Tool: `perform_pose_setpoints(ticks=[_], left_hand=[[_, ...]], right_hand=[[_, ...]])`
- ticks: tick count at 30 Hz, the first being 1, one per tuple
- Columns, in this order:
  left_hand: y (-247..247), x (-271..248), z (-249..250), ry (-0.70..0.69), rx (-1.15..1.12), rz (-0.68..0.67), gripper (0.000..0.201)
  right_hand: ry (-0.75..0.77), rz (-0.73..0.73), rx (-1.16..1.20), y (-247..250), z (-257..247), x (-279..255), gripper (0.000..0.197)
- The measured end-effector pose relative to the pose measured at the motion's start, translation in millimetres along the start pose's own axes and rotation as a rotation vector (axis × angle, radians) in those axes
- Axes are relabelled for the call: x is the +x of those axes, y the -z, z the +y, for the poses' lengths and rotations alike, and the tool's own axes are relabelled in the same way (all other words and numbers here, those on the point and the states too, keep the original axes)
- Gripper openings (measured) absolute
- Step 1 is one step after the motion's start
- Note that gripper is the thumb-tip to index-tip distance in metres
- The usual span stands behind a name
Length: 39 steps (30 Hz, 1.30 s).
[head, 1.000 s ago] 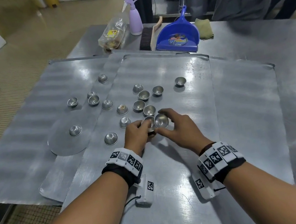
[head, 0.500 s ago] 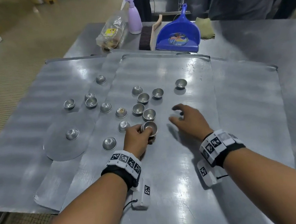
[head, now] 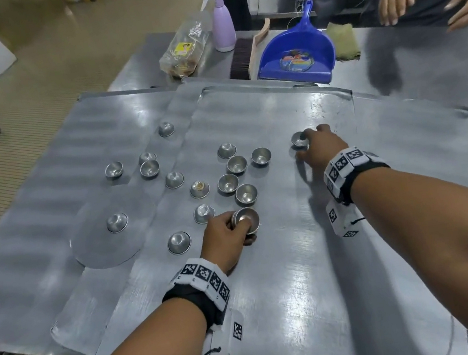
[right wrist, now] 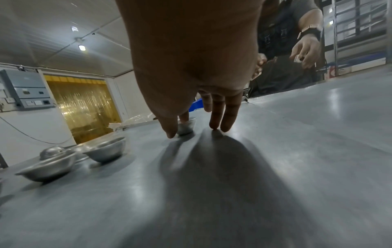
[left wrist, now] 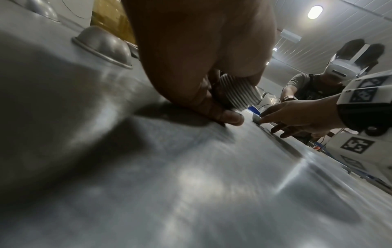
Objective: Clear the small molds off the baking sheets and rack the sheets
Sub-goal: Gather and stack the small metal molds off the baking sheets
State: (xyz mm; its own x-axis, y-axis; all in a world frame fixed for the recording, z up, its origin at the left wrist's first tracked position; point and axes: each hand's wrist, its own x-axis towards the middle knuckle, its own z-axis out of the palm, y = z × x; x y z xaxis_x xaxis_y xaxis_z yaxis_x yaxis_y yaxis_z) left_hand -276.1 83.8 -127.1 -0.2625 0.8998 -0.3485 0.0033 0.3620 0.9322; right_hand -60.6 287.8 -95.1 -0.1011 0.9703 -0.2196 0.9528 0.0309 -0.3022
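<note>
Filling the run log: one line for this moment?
left hand: holds mold stack | right hand: reaching far mold | baking sheet: uncleared

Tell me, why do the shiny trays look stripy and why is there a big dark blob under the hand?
Head view: ceiling lights bounce off the baking sheet, making bright patches and pale bands. Right wrist view: the right hand blocks the light, casting a wide shadow behind its fingers. Left wrist view: the close sheet is smeared and blurry, while the stack of molds looks sharper.

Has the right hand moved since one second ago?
Yes. The right hand left the stack in the left hand and went toward the dustpan, reaching the far mold.
</note>
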Motion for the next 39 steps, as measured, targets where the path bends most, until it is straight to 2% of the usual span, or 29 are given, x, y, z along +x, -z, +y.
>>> perform_pose_setpoints(ticks=[4,9,10,13,15,19,24,29,36,39], left_hand=[[0.9,1.1,-0.3,0.007,-0.017,-0.017,0.013],[1.4,3.3,0.8,0.018,-0.028,-0.027,0.013],[1.5,3.3,1.1,0.015,-0.028,-0.029,0.014],[1.3,1.5,3.5,0.009,-0.018,-0.035,0.015],[0.9,0.5,5.6,0.012,-0.016,-0.028,0.015],[-1.0,-4.0,10.5,0.01,-0.015,-0.017,0.016],[-3.1,-10.9,14.7,0.001,-0.025,-0.008,0.014],[-3.3,-17.8,20.7,-0.003,-0.044,0.007,0.013],[5.9,-19.6,29.3,0.095,-0.226,-0.001,0.013],[5.4,-24.3,31.5,0.184,-0.411,0.02,0.031]], right_hand=[[0.016,-0.003,-0.039,1.4,2.1,0.8,0.024],[0.026,0.057,0.067,-0.6,-1.8,-26.4,0.014],[0.016,0.056,0.101,-1.4,-2.9,-32.9,0.017],[0.002,0.048,0.191,-6.3,-8.1,-59.5,0.05],[-0.007,0.072,0.242,-12.6,-12.5,-79.9,0.059],[-0.005,0.041,0.332,-24.5,-18.6,-113.0,0.046],[0.018,0.068,0.476,-41.1,-27.4,-152.3,0.052],[0.118,0.074,0.531,-45.3,-39.2,-174.9,0.058],[0.295,0.141,0.555,-35.1,-71.8,-195.1,0.051],[0.338,0.096,0.436,-39.9,-88.7,-195.1,0.052]])
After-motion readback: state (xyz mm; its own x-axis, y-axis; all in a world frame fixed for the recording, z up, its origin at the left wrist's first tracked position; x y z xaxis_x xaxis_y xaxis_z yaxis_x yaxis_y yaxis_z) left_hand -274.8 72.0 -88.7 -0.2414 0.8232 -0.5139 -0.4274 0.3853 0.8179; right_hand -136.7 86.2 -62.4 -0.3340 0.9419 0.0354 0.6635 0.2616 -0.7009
